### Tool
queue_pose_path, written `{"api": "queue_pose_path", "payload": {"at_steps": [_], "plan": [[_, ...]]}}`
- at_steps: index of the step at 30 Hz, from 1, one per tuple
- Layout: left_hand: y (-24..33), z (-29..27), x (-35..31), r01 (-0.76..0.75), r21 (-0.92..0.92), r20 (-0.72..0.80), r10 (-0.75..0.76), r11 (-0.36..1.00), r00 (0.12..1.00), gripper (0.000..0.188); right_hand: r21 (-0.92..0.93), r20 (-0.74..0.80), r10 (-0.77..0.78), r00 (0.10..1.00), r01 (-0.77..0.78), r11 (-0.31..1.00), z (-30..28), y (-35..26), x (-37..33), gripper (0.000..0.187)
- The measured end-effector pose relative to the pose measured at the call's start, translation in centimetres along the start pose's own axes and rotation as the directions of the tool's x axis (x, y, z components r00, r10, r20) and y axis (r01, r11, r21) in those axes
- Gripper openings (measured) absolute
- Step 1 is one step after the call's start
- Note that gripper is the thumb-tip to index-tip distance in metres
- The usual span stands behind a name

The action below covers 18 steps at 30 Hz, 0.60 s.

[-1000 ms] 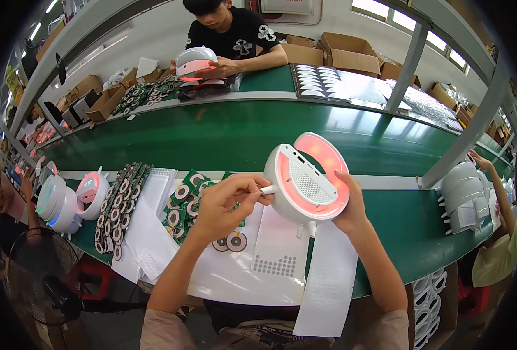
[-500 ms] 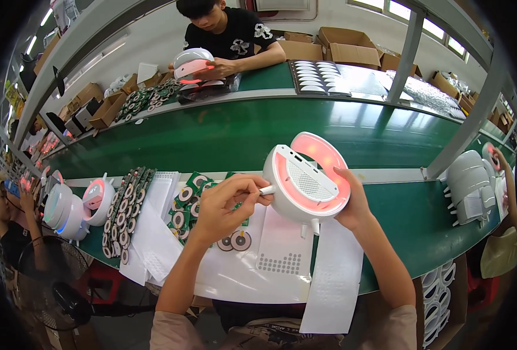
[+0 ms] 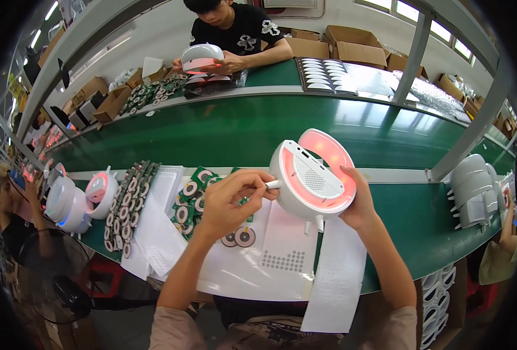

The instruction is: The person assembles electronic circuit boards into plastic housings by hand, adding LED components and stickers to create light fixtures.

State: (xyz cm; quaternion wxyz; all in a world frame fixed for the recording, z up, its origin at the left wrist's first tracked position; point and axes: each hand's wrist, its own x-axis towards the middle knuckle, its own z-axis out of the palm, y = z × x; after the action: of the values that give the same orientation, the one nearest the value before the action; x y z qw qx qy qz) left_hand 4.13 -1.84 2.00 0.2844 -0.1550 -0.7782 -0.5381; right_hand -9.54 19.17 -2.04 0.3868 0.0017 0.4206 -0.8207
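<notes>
Circuit boards (image 3: 190, 189) left of device (image 3: 314, 176)

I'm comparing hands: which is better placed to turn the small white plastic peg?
Probably the left hand: it pinches that peg, while the right hand supports the round, pink-lit white plastic device.

The white device (image 3: 314, 177) glows pink, the worktop (image 3: 407, 233) is green, the sheet (image 3: 287, 240) grey-dotted.
</notes>
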Motion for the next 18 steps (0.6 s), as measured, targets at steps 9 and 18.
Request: {"api": "queue_pose_path", "payload": {"at_steps": [9, 18], "plan": [[-0.9, 0.6, -0.9, -0.069, 0.025, -0.100, 0.072, 0.997, 0.992, 0.011, -0.013, -0.020, 0.016, 1.000, -0.017, 1.000, 0.1, 0.4, -0.1, 0.052], [-0.7, 0.3, -0.5, 0.023, -0.163, -0.135, -0.046, 0.986, 0.990, 0.027, 0.030, -0.013, -0.020, 1.000, 0.021, 0.999, 0.6, 0.2, 0.0, 0.043]]}}
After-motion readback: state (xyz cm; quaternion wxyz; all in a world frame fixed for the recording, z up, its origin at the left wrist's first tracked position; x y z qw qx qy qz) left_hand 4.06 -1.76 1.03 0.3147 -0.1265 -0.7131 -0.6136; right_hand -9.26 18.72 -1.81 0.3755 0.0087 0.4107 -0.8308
